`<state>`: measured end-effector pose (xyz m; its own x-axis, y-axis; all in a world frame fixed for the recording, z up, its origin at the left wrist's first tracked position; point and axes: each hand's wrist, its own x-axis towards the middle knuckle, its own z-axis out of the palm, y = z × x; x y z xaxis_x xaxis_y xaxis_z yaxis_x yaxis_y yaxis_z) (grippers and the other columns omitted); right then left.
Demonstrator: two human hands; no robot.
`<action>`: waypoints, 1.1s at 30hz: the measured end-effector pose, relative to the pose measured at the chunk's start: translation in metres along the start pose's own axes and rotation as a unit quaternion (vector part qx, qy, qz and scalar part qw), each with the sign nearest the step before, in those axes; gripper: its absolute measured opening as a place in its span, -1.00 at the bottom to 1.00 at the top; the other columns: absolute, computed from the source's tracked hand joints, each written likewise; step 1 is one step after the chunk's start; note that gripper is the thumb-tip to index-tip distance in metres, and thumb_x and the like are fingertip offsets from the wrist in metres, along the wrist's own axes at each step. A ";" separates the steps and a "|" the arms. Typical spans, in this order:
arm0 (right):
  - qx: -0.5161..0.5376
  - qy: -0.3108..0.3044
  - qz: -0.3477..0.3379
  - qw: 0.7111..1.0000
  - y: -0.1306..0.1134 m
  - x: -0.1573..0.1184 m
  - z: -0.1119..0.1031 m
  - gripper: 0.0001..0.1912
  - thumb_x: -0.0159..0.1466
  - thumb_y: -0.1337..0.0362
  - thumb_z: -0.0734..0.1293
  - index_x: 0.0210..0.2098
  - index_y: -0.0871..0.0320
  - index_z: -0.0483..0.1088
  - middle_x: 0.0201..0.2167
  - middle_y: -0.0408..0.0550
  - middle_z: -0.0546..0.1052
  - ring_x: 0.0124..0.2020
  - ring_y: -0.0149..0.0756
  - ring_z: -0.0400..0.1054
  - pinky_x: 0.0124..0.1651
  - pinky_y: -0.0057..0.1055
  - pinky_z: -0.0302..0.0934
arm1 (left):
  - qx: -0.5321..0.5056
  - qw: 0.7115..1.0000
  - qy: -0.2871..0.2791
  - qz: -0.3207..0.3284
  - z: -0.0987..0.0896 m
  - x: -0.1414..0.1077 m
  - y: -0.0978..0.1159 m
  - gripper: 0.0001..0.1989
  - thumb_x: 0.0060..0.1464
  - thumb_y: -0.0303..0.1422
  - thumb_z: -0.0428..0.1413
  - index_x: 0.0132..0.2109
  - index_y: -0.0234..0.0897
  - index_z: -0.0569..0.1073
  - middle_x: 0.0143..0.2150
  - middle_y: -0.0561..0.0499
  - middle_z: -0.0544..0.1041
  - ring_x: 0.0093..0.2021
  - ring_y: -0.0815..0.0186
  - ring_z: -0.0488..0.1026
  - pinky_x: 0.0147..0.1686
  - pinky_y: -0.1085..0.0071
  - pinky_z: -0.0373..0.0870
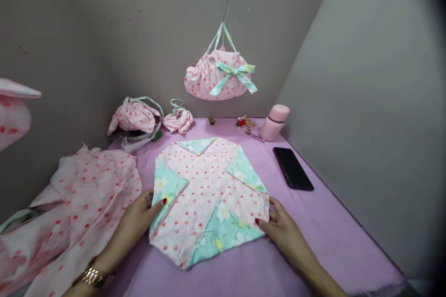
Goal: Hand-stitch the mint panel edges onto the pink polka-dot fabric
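Left hand (pixel 143 213) + right hand (pixel 279 223) pinching patched cloth (pixel 204 174) toward near edge of surface (pixel 334 236) | step: apparently flattening | next move: likely needs even tension

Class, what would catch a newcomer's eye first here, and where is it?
A pink dotted fabric piece with mint floral corners is spread over purple cloth between the left hand and right hand. Higher up, a dotted bag with a mint bow hangs before the grey wall.
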<state>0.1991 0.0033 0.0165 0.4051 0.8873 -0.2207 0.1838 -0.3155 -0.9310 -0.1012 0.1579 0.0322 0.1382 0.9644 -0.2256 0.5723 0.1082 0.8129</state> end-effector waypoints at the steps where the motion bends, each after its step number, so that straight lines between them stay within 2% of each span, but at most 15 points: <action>1: -0.021 0.004 -0.007 1.000 0.001 0.000 -0.001 -0.47 0.13 0.25 0.24 0.05 0.11 -0.01 -0.35 -0.09 0.50 -0.55 -0.30 0.37 -0.59 -0.45 0.20 | 0.025 1.000 0.003 0.015 0.002 -0.004 -0.001 -0.71 -0.10 -0.18 0.10 -0.21 -0.22 0.38 -0.41 0.01 0.57 -0.34 0.10 0.51 -0.43 0.38 0.33; 6: -0.099 0.045 -0.049 0.993 0.007 0.004 -0.019 -0.49 0.13 0.26 0.23 0.06 0.15 0.03 -0.39 -0.11 0.47 -0.53 -0.29 0.36 -0.51 -0.40 0.25 | 0.139 0.988 0.032 0.064 0.003 -0.028 -0.004 -0.71 -0.01 -0.19 0.01 -0.14 -0.22 0.31 -0.40 -0.03 0.51 -0.34 0.05 0.48 -0.40 0.33 0.31; 9: -0.163 0.107 -0.098 0.976 0.006 -0.002 -0.022 -0.55 0.17 0.24 0.22 0.04 0.19 0.10 -0.38 -0.06 0.40 -0.48 -0.26 0.32 -0.36 -0.28 0.23 | 0.211 0.966 0.092 0.120 0.009 -0.050 -0.006 -0.55 0.02 -0.18 0.00 0.02 -0.32 0.22 -0.19 -0.21 0.44 -0.18 -0.06 0.40 -0.25 0.19 0.27; 11: -0.190 0.130 -0.147 0.962 0.003 -0.009 -0.018 -0.64 0.19 0.24 0.21 -0.03 0.16 0.20 -0.30 -0.01 0.36 -0.32 -0.20 0.30 -0.20 -0.23 0.17 | 0.291 0.902 0.127 0.293 0.018 -0.065 -0.008 -0.59 0.05 -0.22 0.00 -0.01 -0.38 0.25 -0.11 -0.28 0.40 -0.08 -0.01 0.33 -0.10 0.19 0.21; 12: -0.202 0.112 -0.177 0.957 0.000 -0.014 -0.014 -0.71 0.19 0.26 0.21 -0.09 0.14 0.26 -0.27 -0.01 0.35 -0.25 -0.19 0.28 -0.15 -0.24 0.15 | 0.306 0.860 0.094 0.397 0.024 -0.072 -0.009 -0.65 0.06 -0.25 0.02 -0.04 -0.34 0.28 -0.13 -0.22 0.43 -0.09 0.07 0.35 -0.09 0.26 0.21; 13: -0.222 0.072 -0.212 0.949 -0.002 -0.019 -0.010 -0.78 0.20 0.29 0.20 -0.15 0.11 0.31 -0.26 -0.02 0.35 -0.21 -0.19 0.26 -0.14 -0.27 0.14 | 0.321 0.807 0.029 0.495 0.029 -0.077 -0.009 -0.71 0.08 -0.29 0.01 -0.04 -0.26 0.32 -0.12 -0.12 0.46 -0.11 0.16 0.36 -0.10 0.34 0.20; 15: -0.287 -0.033 -0.283 0.915 -0.006 -0.026 -0.003 -0.81 0.22 0.38 0.17 -0.23 0.09 0.35 -0.29 -0.04 0.35 -0.22 -0.22 0.25 -0.20 -0.33 0.16 | 0.357 0.726 -0.012 0.587 0.037 -0.082 -0.007 -0.74 0.18 -0.40 -0.11 -0.03 -0.16 0.34 -0.05 0.02 0.48 -0.08 0.25 0.35 -0.05 0.33 0.10; 16: -0.324 -0.076 -0.313 0.890 -0.007 -0.029 0.000 -0.78 0.23 0.42 0.15 -0.23 0.10 0.36 -0.32 -0.04 0.34 -0.25 -0.24 0.25 -0.24 -0.35 0.17 | 0.377 0.698 -0.027 0.609 0.040 -0.082 -0.005 -0.70 0.21 -0.43 -0.17 0.01 -0.15 0.33 -0.02 0.06 0.47 -0.07 0.27 0.34 -0.03 0.33 0.06; 17: -0.358 -0.104 -0.335 0.865 -0.007 -0.032 0.002 -0.76 0.23 0.46 0.12 -0.21 0.12 0.35 -0.33 -0.03 0.34 -0.27 -0.24 0.24 -0.27 -0.35 0.17 | 0.388 0.684 -0.030 0.618 0.042 -0.081 -0.002 -0.67 0.23 -0.45 -0.22 0.02 -0.16 0.32 -0.01 0.08 0.47 -0.05 0.29 0.33 -0.03 0.32 0.03; 19: -0.394 -0.101 -0.354 0.842 -0.006 -0.034 0.006 -0.76 0.23 0.48 0.13 -0.18 0.16 0.32 -0.31 0.00 0.34 -0.27 -0.23 0.23 -0.29 -0.35 0.18 | 0.375 0.693 -0.036 0.615 0.045 -0.079 0.004 -0.65 0.25 -0.43 -0.28 0.00 -0.18 0.35 -0.05 0.10 0.51 -0.08 0.31 0.34 -0.06 0.33 0.03; 23: -0.406 -0.034 -0.404 0.819 0.005 -0.035 0.019 -0.75 0.22 0.42 0.20 -0.09 0.20 0.28 -0.25 0.06 0.35 -0.24 -0.20 0.23 -0.28 -0.34 0.20 | 0.224 0.796 -0.007 0.562 0.054 -0.078 0.009 -0.67 0.25 -0.38 -0.23 -0.22 -0.17 0.43 -0.27 0.11 0.58 -0.24 0.33 0.41 -0.11 0.33 0.07; 25: -0.410 -0.002 -0.433 0.802 0.011 -0.034 0.026 -0.79 0.25 0.41 0.16 -0.13 0.19 0.32 -0.31 0.04 0.37 -0.31 -0.22 0.23 -0.33 -0.35 0.19 | 0.185 0.823 0.003 0.537 0.058 -0.079 0.005 -0.75 0.22 -0.40 -0.15 -0.23 -0.19 0.43 -0.30 0.08 0.57 -0.28 0.32 0.42 -0.15 0.32 0.10; 27: -0.413 0.019 -0.445 0.794 0.017 -0.032 0.029 -0.78 0.29 0.43 0.10 -0.22 0.19 0.36 -0.40 0.01 0.38 -0.38 -0.25 0.23 -0.37 -0.34 0.16 | 0.186 0.822 -0.005 0.538 0.059 -0.080 -0.001 -0.79 0.20 -0.42 -0.11 -0.23 -0.20 0.43 -0.31 0.07 0.58 -0.28 0.32 0.43 -0.19 0.33 0.12; 29: -0.414 0.033 -0.446 0.793 0.022 -0.030 0.023 -0.75 0.30 0.44 0.08 -0.28 0.20 0.38 -0.46 -0.01 0.39 -0.41 -0.25 0.22 -0.38 -0.33 0.15 | 0.203 0.798 -0.020 0.567 0.058 -0.079 -0.009 -0.78 0.21 -0.42 -0.13 -0.21 -0.20 0.42 -0.30 0.07 0.59 -0.29 0.33 0.44 -0.22 0.35 0.15; 33: -0.411 0.071 -0.433 0.799 0.025 -0.028 -0.003 -0.72 0.29 0.47 0.07 -0.32 0.22 0.40 -0.48 0.01 0.41 -0.43 -0.26 0.25 -0.38 -0.33 0.18 | 0.267 0.745 -0.023 0.611 0.052 -0.078 -0.023 -0.70 0.23 -0.36 -0.19 -0.20 -0.16 0.44 -0.26 0.11 0.61 -0.27 0.35 0.48 -0.22 0.40 0.20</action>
<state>0.1949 -0.0307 -0.0001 -0.1045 0.8641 0.4924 0.9529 0.2287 -0.1991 -0.0824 0.0680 0.0033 0.8400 0.2531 0.4798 0.2350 -0.9670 0.0987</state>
